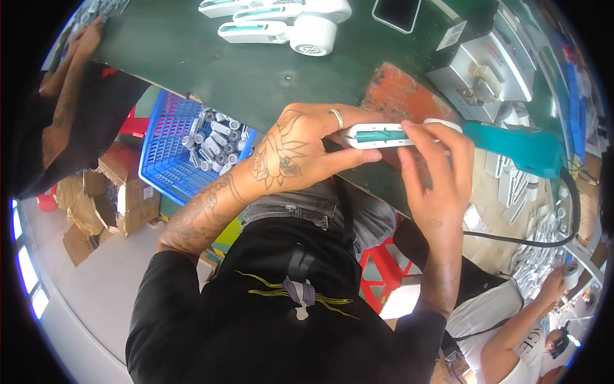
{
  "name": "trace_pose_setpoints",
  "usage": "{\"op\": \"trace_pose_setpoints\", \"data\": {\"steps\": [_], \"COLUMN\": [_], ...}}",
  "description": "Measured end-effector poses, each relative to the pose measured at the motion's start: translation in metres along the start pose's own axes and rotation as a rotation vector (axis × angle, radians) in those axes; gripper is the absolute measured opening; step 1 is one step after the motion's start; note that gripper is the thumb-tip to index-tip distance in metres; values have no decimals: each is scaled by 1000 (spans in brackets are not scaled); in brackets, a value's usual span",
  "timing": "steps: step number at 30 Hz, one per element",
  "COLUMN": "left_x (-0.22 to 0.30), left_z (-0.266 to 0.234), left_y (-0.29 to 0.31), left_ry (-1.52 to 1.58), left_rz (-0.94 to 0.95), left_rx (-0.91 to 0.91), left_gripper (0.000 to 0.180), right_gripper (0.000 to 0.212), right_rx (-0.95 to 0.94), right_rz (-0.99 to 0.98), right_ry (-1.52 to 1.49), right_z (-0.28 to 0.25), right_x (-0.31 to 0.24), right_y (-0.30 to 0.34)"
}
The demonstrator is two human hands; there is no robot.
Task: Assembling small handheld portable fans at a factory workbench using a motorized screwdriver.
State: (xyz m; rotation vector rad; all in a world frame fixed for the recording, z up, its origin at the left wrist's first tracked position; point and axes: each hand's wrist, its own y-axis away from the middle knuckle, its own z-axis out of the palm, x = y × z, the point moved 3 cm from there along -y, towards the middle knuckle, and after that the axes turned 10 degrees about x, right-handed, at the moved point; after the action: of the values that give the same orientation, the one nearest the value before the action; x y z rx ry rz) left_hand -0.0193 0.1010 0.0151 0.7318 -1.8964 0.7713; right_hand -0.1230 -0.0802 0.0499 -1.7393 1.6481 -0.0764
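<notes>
Between my two hands is a white handle-shaped housing (378, 136), a long teal strip showing in its open slot. My left hand (300, 144), tattooed and wearing a ring, grips its left end with the thumb along the near edge. At the other end, the fingers and thumb of my right hand (441, 160) close on the housing. A teal corded tool (518, 148) lies just right of my right hand, its black cable looping down. Several white handheld devices (313, 35) with round grilled heads and similar teal-filled slots lie at the far side of the green table (211, 48).
A blue basket (167, 137) of small grey-white parts stands left of the table edge. Beyond my hands lie a worn reddish plate (406, 89), a white-and-grey fixture (480, 70) and a phone (396, 14). Co-workers' arms (70, 70) show far left and lower right. A red stool (382, 269) is below.
</notes>
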Motion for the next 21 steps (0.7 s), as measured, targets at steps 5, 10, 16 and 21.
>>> {"op": "trace_pose_setpoints", "data": {"steps": [5,10,16,21], "left_x": [-1,-2,-35,-110], "left_z": [-4,-35,-162,-277], "left_y": [5,12,63,68], "left_ry": [-8,-79,216,326], "left_rz": [20,199,-204,-199], "left_rx": [82,168,610,670], "left_gripper": [39,37,36,37], "right_gripper": [42,46,48,73], "right_rx": [9,216,950,911], "right_rz": [13,-20,151,335], "right_ry": [-24,-19,-131,-192], "right_z": [6,-12,-39,-15], "right_x": [-4,-11,25,42], "right_y": [-4,3,38,15]}}
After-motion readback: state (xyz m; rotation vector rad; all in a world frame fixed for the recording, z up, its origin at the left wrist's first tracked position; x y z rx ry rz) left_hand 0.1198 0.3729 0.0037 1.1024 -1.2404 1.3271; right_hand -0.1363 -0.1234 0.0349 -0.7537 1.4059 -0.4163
